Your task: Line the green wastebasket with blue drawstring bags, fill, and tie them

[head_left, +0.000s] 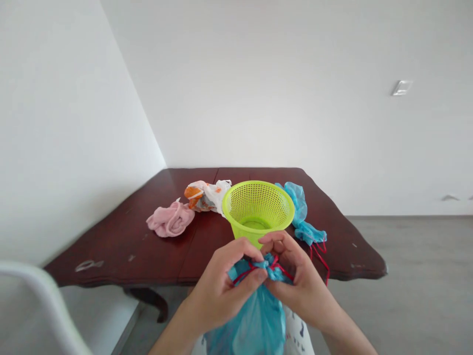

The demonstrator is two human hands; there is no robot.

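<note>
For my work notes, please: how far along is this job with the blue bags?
Done: the blue bag is already gathered at its neck. In hand: the left hand and right hand work its red cord. Left: the second blue bag lies with cords loose, near the pink cloth and green basket.

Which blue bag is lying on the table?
The blue bag beside the lime-green basket, its red cords trailing loose. The other blue bag is off the table, bunched in the person's left hand and right hand.
</note>
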